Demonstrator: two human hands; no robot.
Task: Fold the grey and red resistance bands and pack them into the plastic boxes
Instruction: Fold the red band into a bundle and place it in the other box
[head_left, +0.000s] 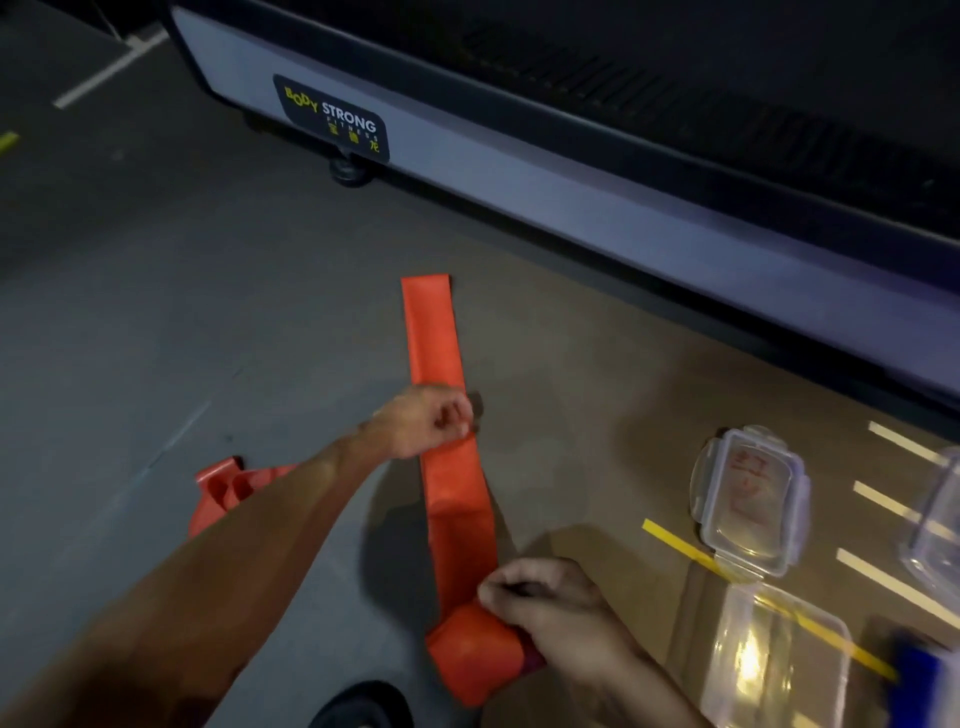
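A red resistance band (436, 338) lies stretched out on the grey floor, running away from me. My left hand (428, 418) pinches its right edge about midway along. My right hand (550, 608) grips the folded near end of the band (467, 654). More red band (228, 488) lies bunched on the floor under my left forearm. An open clear plastic box (769, 649) with its hinged lid (748, 499) sits to the right. No grey band is in view.
A treadmill base (519, 171) with a "Body Strong" label runs across the top of the view. A second clear box (940, 525) is cut off at the right edge. A dark shoe (363, 706) shows at the bottom. Yellow tape (685, 551) marks the floor.
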